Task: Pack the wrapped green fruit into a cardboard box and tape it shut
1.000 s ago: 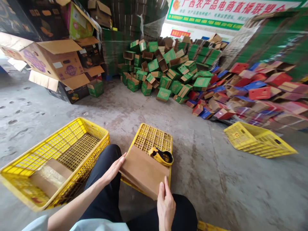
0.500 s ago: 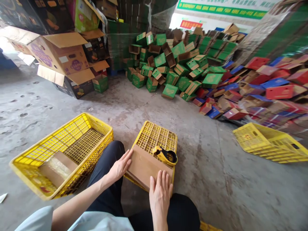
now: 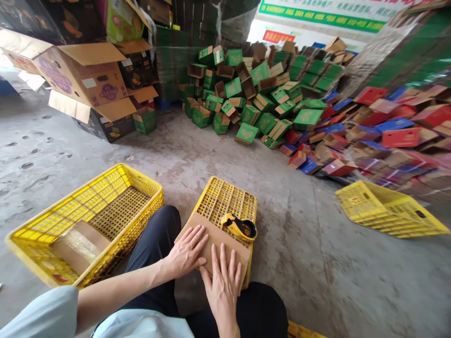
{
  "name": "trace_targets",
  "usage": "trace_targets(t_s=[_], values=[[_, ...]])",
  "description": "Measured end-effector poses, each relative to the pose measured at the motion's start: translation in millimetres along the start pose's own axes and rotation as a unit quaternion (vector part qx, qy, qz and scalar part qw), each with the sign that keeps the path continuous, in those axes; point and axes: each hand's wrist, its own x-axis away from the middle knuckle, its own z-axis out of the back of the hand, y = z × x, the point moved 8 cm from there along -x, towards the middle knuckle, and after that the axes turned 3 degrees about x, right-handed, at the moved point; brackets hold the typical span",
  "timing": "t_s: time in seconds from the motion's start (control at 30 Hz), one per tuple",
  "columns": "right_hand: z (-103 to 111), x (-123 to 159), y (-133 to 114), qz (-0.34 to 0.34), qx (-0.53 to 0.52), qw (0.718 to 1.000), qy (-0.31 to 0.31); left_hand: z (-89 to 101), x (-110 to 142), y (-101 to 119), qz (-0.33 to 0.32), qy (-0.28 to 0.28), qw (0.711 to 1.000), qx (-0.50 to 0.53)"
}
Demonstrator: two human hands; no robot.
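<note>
A flat brown cardboard piece (image 3: 227, 242) lies on an upturned yellow crate (image 3: 225, 199) between my knees. My left hand (image 3: 186, 251) rests flat on its left part, fingers spread. My right hand (image 3: 222, 284) lies flat on its near edge, fingers stretched out. Both hands press on the cardboard and hold nothing. A yellow and black tape dispenser (image 3: 240, 227) sits on the crate just beyond the cardboard, right of my hands.
An open yellow crate (image 3: 116, 188) with brown cardboard (image 3: 79, 244) inside stands at my left. Another yellow crate (image 3: 387, 211) lies on the concrete floor at right. Heaps of green (image 3: 253, 94), red and blue boxes fill the back, with large cartons (image 3: 81, 80) at upper left.
Both hands moved from the cardboard's edges onto its top and now lie flat, close together. The cardboard was lowered flat onto the crate. The view shifted slightly.
</note>
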Motion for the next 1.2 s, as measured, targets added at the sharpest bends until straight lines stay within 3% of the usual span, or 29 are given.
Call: trace_targets(t_s=[0.23,0.53,0.67,0.8,1.0,1.2], values=[[-5.8,3.4,0.0,0.081,-0.002,0.996,-0.023,0.7,9.3,0.3,-0.056,-0.023,0.998,0.034],[10.0,7.6,-6.6,0.124,-0.067,0.989,0.046,-4.4,14.6,-9.3,-0.102,0.002,0.990,0.094],[21.3,-6.7,-9.8,0.100,-0.135,0.985,0.029,2.2,17.3,-2.6,-0.112,0.021,0.986,0.122],[15.4,-36.1,-15.1,0.059,-0.178,0.982,-0.012,6.2,17.3,1.0,-0.109,0.042,0.984,0.132],[-18.8,-63.7,-53.7,0.155,-0.107,0.973,-0.133,18.3,15.2,4.8,-0.104,0.098,0.982,0.125],[-18.1,-63.5,-45.2,0.104,0.006,0.989,-0.100,37.3,1.7,-14.0,-0.015,0.077,0.970,0.231]])
